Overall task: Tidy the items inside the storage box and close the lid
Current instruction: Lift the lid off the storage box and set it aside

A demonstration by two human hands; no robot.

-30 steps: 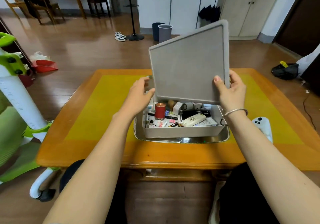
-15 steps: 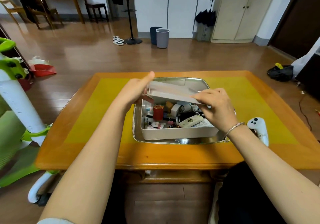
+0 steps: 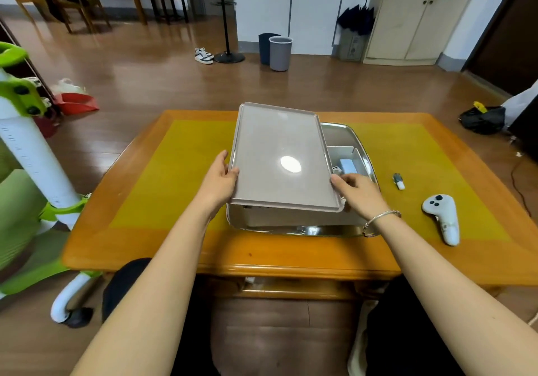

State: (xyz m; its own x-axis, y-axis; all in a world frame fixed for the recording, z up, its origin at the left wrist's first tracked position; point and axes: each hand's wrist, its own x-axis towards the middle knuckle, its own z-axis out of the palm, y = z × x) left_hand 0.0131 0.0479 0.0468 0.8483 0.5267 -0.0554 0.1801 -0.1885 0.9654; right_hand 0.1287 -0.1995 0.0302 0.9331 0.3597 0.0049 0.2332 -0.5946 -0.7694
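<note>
Table (image 3: 151, 247): orange wood, yellow mat.
Left hand (image 3: 218, 182): fingers lightly curled, gripping the lid's left edge.
Right hand (image 3: 359, 193): fingers curled against the lid's right near corner.
Lid (image 3: 279, 157): grey, flat over the box, skewed left, not seated.
Box (image 3: 291, 217): white, in a metal tray (image 3: 340, 131); right compartments uncovered.
Controller (image 3: 442, 218): right, apart.
Bins (image 3: 276, 51): far floor.
</note>
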